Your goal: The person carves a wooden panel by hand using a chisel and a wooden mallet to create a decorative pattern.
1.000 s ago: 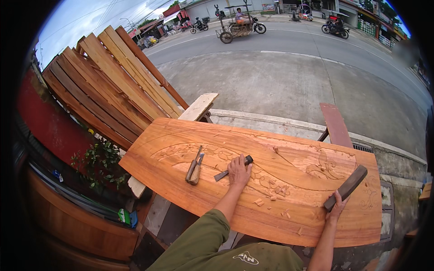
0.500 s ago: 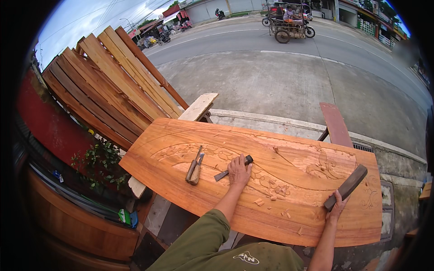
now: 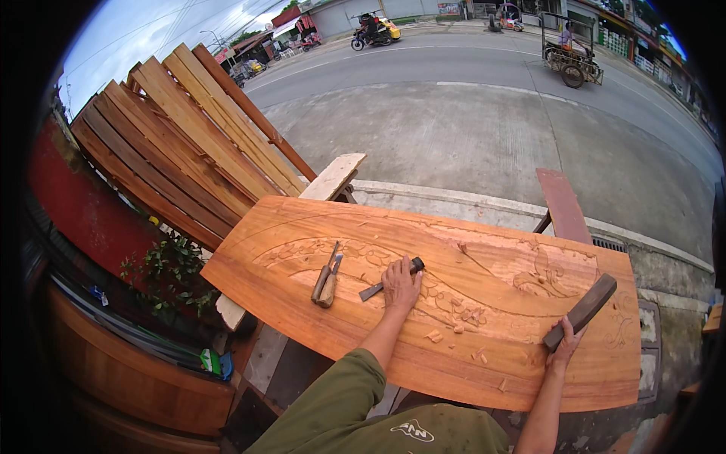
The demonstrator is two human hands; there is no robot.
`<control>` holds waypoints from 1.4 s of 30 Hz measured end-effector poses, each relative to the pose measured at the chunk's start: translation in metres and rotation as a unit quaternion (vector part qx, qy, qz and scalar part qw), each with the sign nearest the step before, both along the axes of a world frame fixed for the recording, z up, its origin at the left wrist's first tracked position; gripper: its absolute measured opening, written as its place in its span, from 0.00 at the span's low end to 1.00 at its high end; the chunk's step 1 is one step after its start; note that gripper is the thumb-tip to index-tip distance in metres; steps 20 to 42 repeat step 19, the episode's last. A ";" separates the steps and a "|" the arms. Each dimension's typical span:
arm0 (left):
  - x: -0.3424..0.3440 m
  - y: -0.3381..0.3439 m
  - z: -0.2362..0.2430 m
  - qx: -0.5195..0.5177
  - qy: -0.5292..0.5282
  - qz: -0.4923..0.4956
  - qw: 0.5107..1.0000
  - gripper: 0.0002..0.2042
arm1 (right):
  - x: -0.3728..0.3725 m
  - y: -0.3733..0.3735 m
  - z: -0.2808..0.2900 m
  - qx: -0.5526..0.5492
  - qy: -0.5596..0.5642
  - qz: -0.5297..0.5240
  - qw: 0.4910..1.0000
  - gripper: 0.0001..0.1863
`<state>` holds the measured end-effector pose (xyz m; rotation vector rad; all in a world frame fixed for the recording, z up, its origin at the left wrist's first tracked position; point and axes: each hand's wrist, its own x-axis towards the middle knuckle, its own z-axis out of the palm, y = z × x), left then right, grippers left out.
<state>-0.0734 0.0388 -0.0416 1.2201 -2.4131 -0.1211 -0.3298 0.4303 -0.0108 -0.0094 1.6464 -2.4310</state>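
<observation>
A carved wooden panel (image 3: 355,325) of reddish-brown wood lies flat in front of me, with leaf and scroll shapes cut into it. On its middle, my left hand (image 3: 401,285) is closed over a chisel (image 3: 371,292); the flat blade sticks out to the left and the black handle end to the right. My right hand (image 3: 566,340) grips the lower end of a dark wooden block (image 3: 582,310), held tilted over the panel's right part. Two more chisels with wooden handles (image 3: 325,289) lie side by side left of my left hand.
Wood chips (image 3: 433,336) lie scattered over the panel. Supports show beneath it: a pale board (image 3: 333,175) and a reddish board (image 3: 563,204). Long planks (image 3: 174,136) lean at the left, near a leafy plant (image 3: 170,272). Beyond runs a road with a cart (image 3: 572,57) and a motorcycle (image 3: 370,32).
Both hands, the chisel and the wooden block stay nearly where they were. On the road, the cart has moved right and a motorcycle with a yellow vehicle shows farther left.
</observation>
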 end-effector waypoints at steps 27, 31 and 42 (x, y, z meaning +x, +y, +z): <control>-0.002 -0.009 -0.017 -0.049 0.005 -0.023 0.999 0.31 | -0.006 -0.003 -0.006 -0.001 -0.002 0.008 1.000 0.22; -0.002 -0.009 -0.017 -0.049 0.005 -0.023 0.999 0.31 | -0.006 -0.003 -0.006 -0.001 -0.002 0.008 1.000 0.22; -0.002 -0.009 -0.017 -0.049 0.005 -0.023 0.999 0.31 | -0.006 -0.003 -0.006 -0.001 -0.002 0.008 1.000 0.22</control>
